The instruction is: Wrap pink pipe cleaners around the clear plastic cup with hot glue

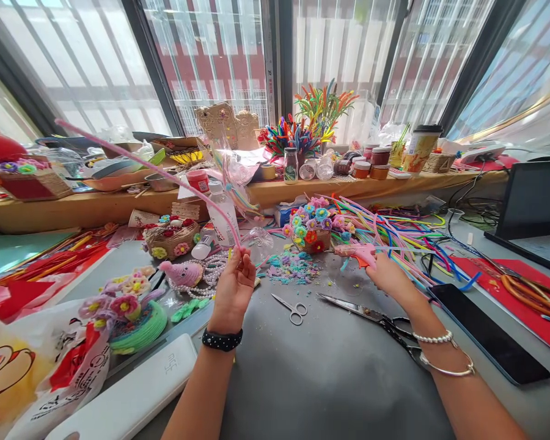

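Note:
My left hand (237, 278) is closed around the lower end of a long pink pipe cleaner (183, 184), which arcs up and away to the left. In my right hand (389, 278) is a pink glue gun (355, 250), its nozzle pointing left and a glue stick running out of its back. Just past the nozzle stands a small basket of fuzzy flowers (318, 226). Pastel clippings (293, 267) lie between my hands. Small scissors (293, 310) and large black-handled scissors (371, 315) rest on the grey table, the large pair partly behind my right wrist.
To the left are a green fuzzy flower piece (137, 327), a pink crocheted figure (183, 275), pearl strings, a bottle (222, 214) and a white box-like device (132, 391). A phone (488, 333), laptop (536, 214) and orange-handled tool (531, 290) lie right. Pipe cleaners (389, 226) spread behind.

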{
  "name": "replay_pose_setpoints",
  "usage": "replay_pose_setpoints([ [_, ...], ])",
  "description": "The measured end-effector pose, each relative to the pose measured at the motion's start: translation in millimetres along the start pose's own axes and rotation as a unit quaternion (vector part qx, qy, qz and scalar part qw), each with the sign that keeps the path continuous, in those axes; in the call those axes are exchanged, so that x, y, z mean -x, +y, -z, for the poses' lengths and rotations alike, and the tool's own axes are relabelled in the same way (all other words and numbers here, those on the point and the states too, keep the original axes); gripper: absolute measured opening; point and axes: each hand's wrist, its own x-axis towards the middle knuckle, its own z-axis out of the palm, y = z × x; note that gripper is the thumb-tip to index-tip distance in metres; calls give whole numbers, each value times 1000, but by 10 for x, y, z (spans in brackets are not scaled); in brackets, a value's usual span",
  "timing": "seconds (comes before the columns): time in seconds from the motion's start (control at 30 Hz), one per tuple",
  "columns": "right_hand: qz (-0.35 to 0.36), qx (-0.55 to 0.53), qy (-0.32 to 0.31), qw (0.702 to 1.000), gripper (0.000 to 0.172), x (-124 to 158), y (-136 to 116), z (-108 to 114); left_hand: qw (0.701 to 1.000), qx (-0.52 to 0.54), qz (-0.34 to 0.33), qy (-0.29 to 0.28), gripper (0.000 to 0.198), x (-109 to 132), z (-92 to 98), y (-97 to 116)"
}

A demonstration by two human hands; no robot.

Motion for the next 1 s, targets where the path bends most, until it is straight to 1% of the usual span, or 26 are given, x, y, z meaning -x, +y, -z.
replay_pose_setpoints([
  [0.1,-41,-57,-39,997,20,1,-37,34,1000,0,1,-1,29,-4,2,-3],
  [0.23,-55,-148,-88,984,16,18,-113,103,1000,0,0,0,29,-2,-4,-1],
  [0.27,-57,-167,-94,980,17,25,-128,121,1000,-1,0,0,29,0,-5,0],
  [0.33,-58,-194,-93,975,23,38,-144,153,1000,-2,2,0,29,2,-6,2],
  [0.43,-60,-212,-63,973,37,48,-131,181,1000,-4,3,0,28,0,0,1],
  [0.53,-61,-209,-16,976,43,52,-107,202,1000,-9,-2,1,27,-6,7,-8],
  [0.63,-52,-188,42,980,41,62,-133,242,1000,-22,-7,2,28,-10,7,-27],
  [0.77,-26,-156,103,982,39,82,-276,289,999,-50,-14,5,25,3,-2,-79],
  [0.83,-16,-148,119,982,39,96,-370,287,998,-68,-18,3,22,15,-3,-122],
  [0.93,1,-144,124,982,37,132,-500,257,995,-102,-20,-9,16,29,9,-209],
  [1.0,26,-142,135,980,35,172,-568,233,991,-130,-19,-20,12,40,21,-272],
])
